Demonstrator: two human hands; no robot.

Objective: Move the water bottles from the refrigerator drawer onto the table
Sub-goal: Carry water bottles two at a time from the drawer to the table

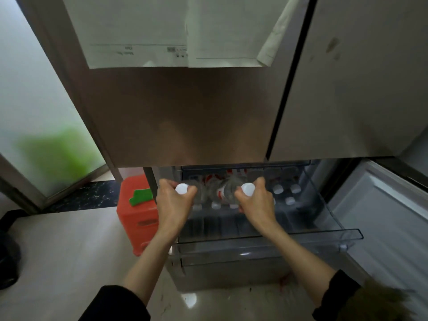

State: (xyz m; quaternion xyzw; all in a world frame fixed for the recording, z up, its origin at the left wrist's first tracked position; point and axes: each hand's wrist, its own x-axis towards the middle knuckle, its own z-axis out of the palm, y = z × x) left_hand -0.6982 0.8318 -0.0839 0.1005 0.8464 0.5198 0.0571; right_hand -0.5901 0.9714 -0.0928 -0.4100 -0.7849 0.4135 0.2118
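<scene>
Pale floor tiles [69, 251] run beneath a tall refrigerator [180, 117] whose closed upper doors overhang the pulled-out clear drawer [266, 242]. One orange bin [136, 216] stands just left of it. Two hands work over the drawer: left hand [172, 200] and right hand [257, 202] each grip one water bottle [185, 189] [231, 189] by the neck. Several capped bottles [286, 193] stand inside; exact count unclear.
</scene>
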